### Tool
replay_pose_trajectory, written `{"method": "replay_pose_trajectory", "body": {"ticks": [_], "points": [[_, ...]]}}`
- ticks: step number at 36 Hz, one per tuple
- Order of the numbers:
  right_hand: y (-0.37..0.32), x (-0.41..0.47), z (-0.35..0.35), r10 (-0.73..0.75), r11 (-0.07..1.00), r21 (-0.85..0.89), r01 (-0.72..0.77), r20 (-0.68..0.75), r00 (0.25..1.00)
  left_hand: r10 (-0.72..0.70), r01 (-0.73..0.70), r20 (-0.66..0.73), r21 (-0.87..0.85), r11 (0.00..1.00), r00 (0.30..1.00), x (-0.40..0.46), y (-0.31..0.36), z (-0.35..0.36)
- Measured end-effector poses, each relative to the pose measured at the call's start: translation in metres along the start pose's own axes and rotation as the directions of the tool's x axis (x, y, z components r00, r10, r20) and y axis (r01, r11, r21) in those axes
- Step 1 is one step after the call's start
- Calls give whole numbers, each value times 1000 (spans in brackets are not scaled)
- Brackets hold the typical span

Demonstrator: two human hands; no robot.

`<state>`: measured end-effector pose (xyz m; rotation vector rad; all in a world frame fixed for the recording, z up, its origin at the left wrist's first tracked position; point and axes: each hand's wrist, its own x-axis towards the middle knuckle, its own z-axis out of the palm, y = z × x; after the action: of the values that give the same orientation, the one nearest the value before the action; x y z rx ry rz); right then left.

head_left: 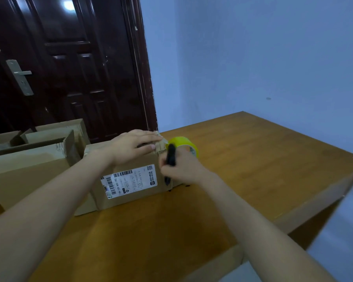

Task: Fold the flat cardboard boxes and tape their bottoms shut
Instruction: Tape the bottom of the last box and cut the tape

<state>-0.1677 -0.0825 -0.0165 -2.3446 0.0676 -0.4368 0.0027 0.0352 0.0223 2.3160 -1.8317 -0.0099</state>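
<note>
Our left hand lies flat, fingers straight, pinning box flaps; right hand grip clenches tape dispenser, likely laying seam tape.

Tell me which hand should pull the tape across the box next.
Right, probably. The right hand already grips the tape dispenser at the box's end; the left hand lies flat on top, steadying it.
</note>
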Motion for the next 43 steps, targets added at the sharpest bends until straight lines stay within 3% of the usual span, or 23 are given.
{"method": "replay_pose_trajectory", "body": {"ticks": [2, 4, 6, 8, 13, 15, 17, 18, 20, 22, 24, 27, 31, 35, 43], "points": [[-11, -8, 20, -131, 909, -377, 177, 143, 981, -1, 1, -2, -3, 1000, 1000, 1, 0, 0], [-17, -14, 42, -227, 726, -587, 359, 288, 930, -6, 6, 2, -1, 1000, 1000, 1, -1, 0], [-16, -15, 61, -220, 658, -627, 416, 368, 903, -9, 9, 12, 12, 1000, 1000, 0, -2, -1], [-14, -14, 76, -179, 659, -613, 436, 435, 882, -3, 3, 26, 31, 1000, 1000, 0, -3, -1], [-13, -10, 86, -114, 781, -469, 412, 541, 833, 1, -4, 50, 65, 998, 999, 0, -2, -2], [-10, -9, 81, -152, 817, -448, 362, 438, 886, 0, -3, 47, 64, 998, 999, 0, -2, -3], [-6, -9, 70, -321, 828, -443, 344, 129, 938, 3, -6, 42, 61, 998, 999, 0, -1, -3], [-3, -7, 62, -430, 830, -438, 345, -109, 896, 8, -10, 38, 59, 998, 999, 0, 0, -3], [6, -2, 44, -480, 861, -436, 260, -534, 695, 14, -16, 30, 61, 998, 999, 0, 1, -2], [14, 7, 21, -358, 920, -379, 99, -713, 603, 11, -13, 30, 67, 998, 999, 1, 0, -2], [25, 16, 1, -197, 956, -291, -47, -747, 635, 8, -11, 37, 80, 997, 999, 1, -2, -1], [41, 24, -17, 43, 964, -190, -186, -579, 814, 16, -20, 38, 87, 996, 999, 1, -4, 0], [51, 36, -19, 78, 927, -325, -188, -324, 943, 27, -30, 25, 100, 995, 999, 2, -2, -1], [51, 48, -14, 123, 907, -370, -202, -227, 966, 32, -34, 22, 102, 994, 999, 1, -2, -1], [63, 56, -5, 53, 906, -390, -163, -277, 959, 31, -33, 20, 106, 994, 999, 1, -1, -1]]}}
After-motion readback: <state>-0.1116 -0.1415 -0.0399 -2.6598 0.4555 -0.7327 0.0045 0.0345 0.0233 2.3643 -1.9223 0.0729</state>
